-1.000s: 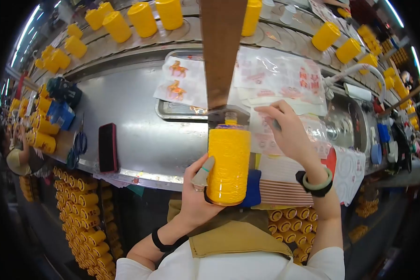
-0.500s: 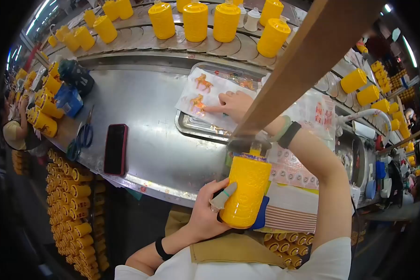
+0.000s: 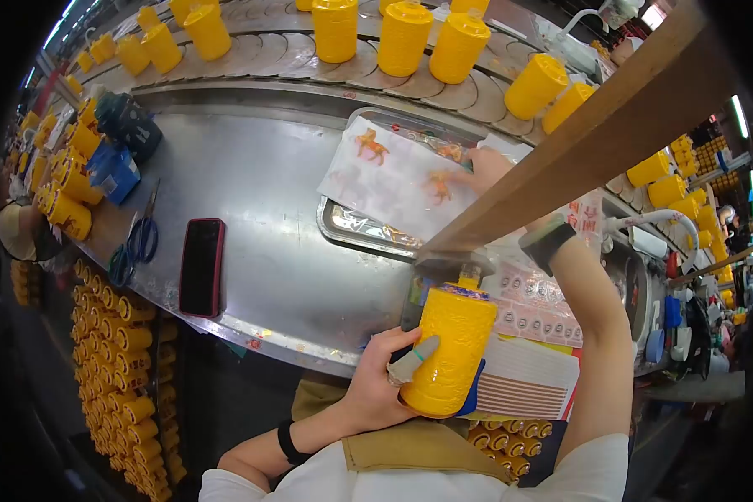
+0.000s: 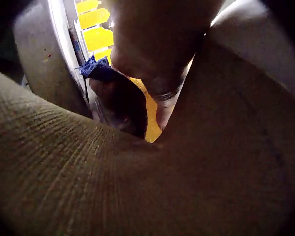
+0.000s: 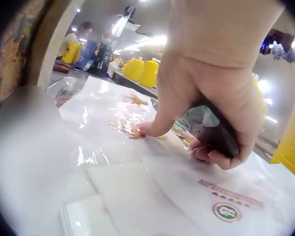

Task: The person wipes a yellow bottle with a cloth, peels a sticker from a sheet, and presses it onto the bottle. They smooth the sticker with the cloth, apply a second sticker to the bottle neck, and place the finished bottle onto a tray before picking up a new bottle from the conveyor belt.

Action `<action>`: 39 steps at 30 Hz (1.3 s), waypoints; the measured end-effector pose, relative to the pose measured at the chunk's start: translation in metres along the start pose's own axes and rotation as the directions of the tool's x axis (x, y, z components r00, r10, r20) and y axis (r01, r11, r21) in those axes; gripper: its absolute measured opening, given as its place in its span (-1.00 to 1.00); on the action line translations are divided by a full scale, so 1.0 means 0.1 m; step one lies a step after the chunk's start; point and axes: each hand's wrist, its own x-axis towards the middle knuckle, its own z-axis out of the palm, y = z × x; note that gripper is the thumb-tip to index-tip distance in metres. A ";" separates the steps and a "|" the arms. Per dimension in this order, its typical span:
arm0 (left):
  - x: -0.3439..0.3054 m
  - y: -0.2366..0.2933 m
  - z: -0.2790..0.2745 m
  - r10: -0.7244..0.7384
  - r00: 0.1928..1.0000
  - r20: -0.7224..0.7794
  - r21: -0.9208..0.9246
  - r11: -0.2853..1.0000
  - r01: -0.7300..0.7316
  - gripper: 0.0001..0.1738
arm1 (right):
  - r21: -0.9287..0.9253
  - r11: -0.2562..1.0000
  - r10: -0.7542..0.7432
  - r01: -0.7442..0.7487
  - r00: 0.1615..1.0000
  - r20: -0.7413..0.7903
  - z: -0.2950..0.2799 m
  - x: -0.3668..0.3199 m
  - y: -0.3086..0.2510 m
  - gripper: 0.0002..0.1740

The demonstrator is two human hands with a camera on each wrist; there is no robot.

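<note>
Across the middle, metal table (image 3: 268,176): stretching beneath the workspace, its near edge running in front of the person.
Conveyor (image 3: 276,52): curving along the far side and carrying yellow containers upright.
Wooden beam (image 3: 594,134): slanting across the head view, its lower end showing just beside the neck of the held bottle.
Metal tray (image 3: 347,227): resting on the table, its near left corner poking out from under the white sheet.
White sheet (image 3: 385,192): lying over the tray, bearing orange horse pictures.
Yellow bottle (image 3: 450,347): leaning slightly right at the near edge of the table, its clear neck pointing up, its side meeting the left hand.
Left hand (image 3: 376,385): grasping the yellow bottle low on its left side, the thumb lying across the front.
Right hand (image 3: 489,171): reaching to the sheet, its thumb touching a horse picture (image 5: 138,132) while the other fingers are curling round a dark object.
Phone (image 3: 202,268): lying on the left of the table, with scissors (image 3: 142,241) resting beside it.
Dark object (image 5: 217,135): sitting in the right hand's grasp, its full shape being partly hidden.
Grey thumb cover (image 3: 413,360): sitting on the left thumb, against the bottle.
</note>
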 end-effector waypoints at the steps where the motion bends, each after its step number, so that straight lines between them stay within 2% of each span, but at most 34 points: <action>1: 0.02 0.02 -0.02 0.030 0.999 0.014 0.041 0.999 -0.031 0.04 | -0.117 0.974 0.199 -0.192 0.978 0.059 -0.03 0.04 -0.09 -0.37; 3: 0.02 0.04 -0.04 0.058 0.998 0.028 0.082 0.995 -0.060 0.04 | -0.107 0.979 0.183 -0.175 0.981 0.064 0.06 0.16 0.01 -0.29; 4: 0.02 0.04 -0.04 0.037 0.999 0.039 0.057 0.998 -0.039 0.07 | -0.099 0.981 0.171 -0.165 0.983 0.066 0.09 0.18 0.06 -0.21; 5: 0.01 0.04 -0.04 0.017 0.999 0.051 0.030 0.999 -0.018 0.11 | -0.100 0.981 0.174 -0.167 0.983 0.066 0.12 0.17 0.12 -0.21; 7: 0.02 0.07 -0.07 0.028 0.997 0.067 0.062 0.998 -0.032 0.09 | 0.153 0.980 0.129 -0.131 0.991 0.022 0.03 0.07 0.01 -0.25; 8: 0.02 0.08 -0.08 0.036 0.996 0.079 0.095 0.994 -0.044 0.07 | 0.153 0.979 0.133 -0.134 0.991 0.020 0.03 0.06 0.01 -0.25; 13: -0.04 0.08 -0.05 0.003 0.999 0.054 0.022 1.000 -0.004 -0.04 | 0.277 0.960 0.113 -0.037 0.959 -0.261 0.20 0.09 0.12 -0.55; 14: -0.05 0.09 -0.05 -0.005 0.999 0.045 -0.001 1.000 0.005 -0.04 | 0.282 0.959 0.120 -0.042 0.957 -0.263 0.23 0.11 0.17 -0.55; 16: -0.15 0.15 -0.05 -0.034 0.996 0.084 0.008 0.999 0.033 -0.03 | 0.165 0.986 0.071 -0.009 0.926 -0.371 0.41 0.09 0.41 -0.66; 17: -0.18 0.16 -0.02 -0.067 0.996 0.056 0.004 0.998 0.067 -0.01 | 0.415 0.905 0.042 0.092 0.953 -0.301 0.61 0.29 0.83 -0.70; 18: -0.18 0.16 -0.01 -0.098 0.995 0.028 0.003 0.995 0.098 0.02 | 0.292 0.952 0.029 0.093 0.921 -0.387 0.39 -0.02 0.48 -0.75; 19: -0.14 0.25 -0.03 -0.188 0.979 0.084 -0.138 0.970 0.198 0.04 | 0.257 0.963 0.038 0.079 0.907 -0.418 0.07 -0.50 0.09 -0.78; 20: -0.13 0.20 -0.01 -0.157 0.984 0.086 -0.169 0.971 0.170 0.05 | 0.207 0.975 0.020 0.085 0.890 -0.456 -0.22 -0.81 -0.20 -0.76; 22: -0.17 0.13 0.01 -0.154 0.985 0.080 -0.183 0.969 0.167 0.08 | 0.136 0.960 -0.138 0.243 0.839 -0.526 -0.33 -1.16 -0.27 -0.80; 24: -0.09 0.16 0.04 -0.158 0.985 0.066 -0.214 0.962 0.169 0.09 | 0.013 0.973 -0.198 0.228 0.869 -0.453 -0.59 -1.59 -0.51 -0.78; 26: -0.09 0.18 0.04 -0.174 0.983 0.059 -0.242 0.953 0.183 0.10 | -0.018 0.972 -0.221 0.233 0.890 -0.400 -0.75 -1.97 -0.73 -0.88; 28: -0.11 0.17 0.02 -0.089 0.994 0.058 -0.010 0.996 0.090 0.21 | -0.040 0.969 -0.245 0.244 0.922 -0.299 -0.83 -2.26 -0.91 -0.82; 30: -0.06 0.25 -0.03 -0.072 0.993 0.088 0.048 0.996 0.068 0.28 | 0.034 0.939 -0.328 0.343 0.920 -0.213 -0.84 -2.42 -1.05 -0.76; 31: -0.03 0.29 -0.04 -0.055 0.992 0.113 0.107 0.993 0.043 0.35 | 0.041 0.940 -0.323 0.339 0.922 -0.214 -0.80 -2.47 -1.11 -0.76; 32: 0.01 0.32 -0.05 -0.059 0.991 0.118 0.110 0.993 0.046 0.35 | 0.082 0.930 -0.345 0.358 0.928 -0.143 -0.75 -2.49 -1.17 -0.74; 33: 0.06 0.34 -0.05 -0.048 0.989 0.140 0.077 0.996 0.037 0.35 | 0.125 0.919 -0.368 0.375 0.927 -0.072 -0.72 -2.49 -1.21 -0.72; 35: 0.11 0.32 -0.04 -0.040 0.986 0.162 0.047 0.998 0.032 0.35 | 0.109 0.924 -0.358 0.366 0.930 -0.087 -0.61 -2.42 -1.24 -0.71; 37: 0.16 0.24 0.02 -0.075 0.989 0.125 -0.250 0.962 0.105 0.11 | 0.066 0.927 -0.357 0.369 0.923 -0.141 -0.45 -2.35 -1.20 -0.68; 38: 0.20 0.27 0.07 -0.077 0.989 0.123 -0.246 0.964 0.106 0.11 | 0.069 0.925 -0.361 0.373 0.922 -0.143 -0.41 -2.34 -1.20 -0.68; 39: 0.29 0.36 0.14 -0.209 0.972 0.104 -0.397 0.888 0.233 0.01 | 0.079 0.925 -0.350 0.372 0.915 -0.202 -0.38 -2.33 -1.22 -0.67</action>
